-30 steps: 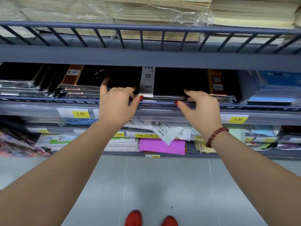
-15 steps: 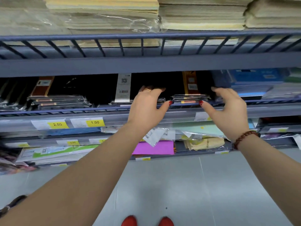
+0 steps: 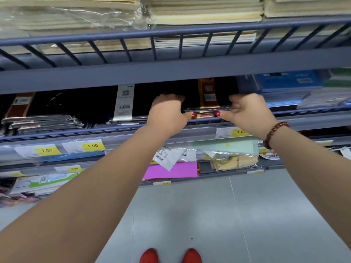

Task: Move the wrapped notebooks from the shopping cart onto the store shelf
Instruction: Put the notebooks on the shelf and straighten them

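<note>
Lying flat at the near edge of the middle shelf [image 3: 201,132], right of centre, the wrapped notebooks [image 3: 207,111] are seen as a thin stack. Its near edge runs left to right, parallel to the shelf's front rail, and the covers reach away into shadow, so the longer axis cannot be told. An orange-brown band is carried from near to far across the black top cover. Glossy clear film is drawn around the stack and is creased along the near edge.

The stack's left end is grasped by the left grip [image 3: 167,114], fingers curled over the top and thumb set against the near edge. The right end is pinched in the same way by the right grip [image 3: 248,112], below which a dark red bead bracelet [image 3: 275,131] is worn on the wrist.

Further black notebooks [image 3: 43,122] in film are piled to the far left. Yellow price tags [image 3: 93,146] are fixed below, and pale paper stacks [image 3: 190,12] are kept on the shelf above.
</note>
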A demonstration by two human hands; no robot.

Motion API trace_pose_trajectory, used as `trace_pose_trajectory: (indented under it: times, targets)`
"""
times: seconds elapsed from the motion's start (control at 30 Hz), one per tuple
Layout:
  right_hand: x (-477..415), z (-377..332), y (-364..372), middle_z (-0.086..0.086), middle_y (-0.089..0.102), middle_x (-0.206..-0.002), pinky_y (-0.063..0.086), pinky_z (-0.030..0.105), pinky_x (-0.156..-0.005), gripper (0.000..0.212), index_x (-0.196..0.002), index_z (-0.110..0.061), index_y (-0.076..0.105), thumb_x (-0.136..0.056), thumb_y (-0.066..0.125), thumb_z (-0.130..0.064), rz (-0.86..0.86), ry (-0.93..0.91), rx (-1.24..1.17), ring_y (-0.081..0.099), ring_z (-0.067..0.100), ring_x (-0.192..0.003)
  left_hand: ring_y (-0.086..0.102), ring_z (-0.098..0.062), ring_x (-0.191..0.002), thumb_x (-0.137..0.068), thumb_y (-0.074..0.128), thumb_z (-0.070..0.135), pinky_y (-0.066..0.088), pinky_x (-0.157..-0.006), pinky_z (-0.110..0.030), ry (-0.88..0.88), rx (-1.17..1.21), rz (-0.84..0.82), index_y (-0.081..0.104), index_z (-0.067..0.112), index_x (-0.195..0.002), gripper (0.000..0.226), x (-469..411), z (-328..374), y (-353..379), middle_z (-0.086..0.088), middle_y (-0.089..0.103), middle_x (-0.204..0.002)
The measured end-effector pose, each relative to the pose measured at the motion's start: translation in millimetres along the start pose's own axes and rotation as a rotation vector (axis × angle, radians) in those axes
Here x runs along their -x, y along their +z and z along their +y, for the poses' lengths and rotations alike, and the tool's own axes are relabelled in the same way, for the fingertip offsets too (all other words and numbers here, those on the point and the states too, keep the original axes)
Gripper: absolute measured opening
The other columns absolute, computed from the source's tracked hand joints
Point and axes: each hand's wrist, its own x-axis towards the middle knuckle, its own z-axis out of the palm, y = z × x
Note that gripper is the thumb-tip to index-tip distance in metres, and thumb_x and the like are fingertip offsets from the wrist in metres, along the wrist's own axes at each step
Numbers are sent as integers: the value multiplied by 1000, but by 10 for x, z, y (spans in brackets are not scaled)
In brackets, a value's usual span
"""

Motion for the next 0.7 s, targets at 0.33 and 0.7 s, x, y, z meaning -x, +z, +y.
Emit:
trace_pose_trajectory:
  times: [0.33,0.7]
  targets:
    - [34,103,-26,3,63,-98,41,16,-86,66,-132,0,48,-78,74,-26,-8,-68,-103,56,4,-88,53,-23,-116,-87,63,38,38,-91,-24,0,267,86,64,5,-117,45,69,-116,112,-10,66,-119]
    - [56,189,-39,20,68,-107,49,15,-76,54,-110,13,59,-78,72,-28,46,-182,-67,63,16,-92,59,-14,-109,-77,72,39,37,-89,-14,53,387,198,69,6,-111,47,147,-214,189,-5,69,-114]
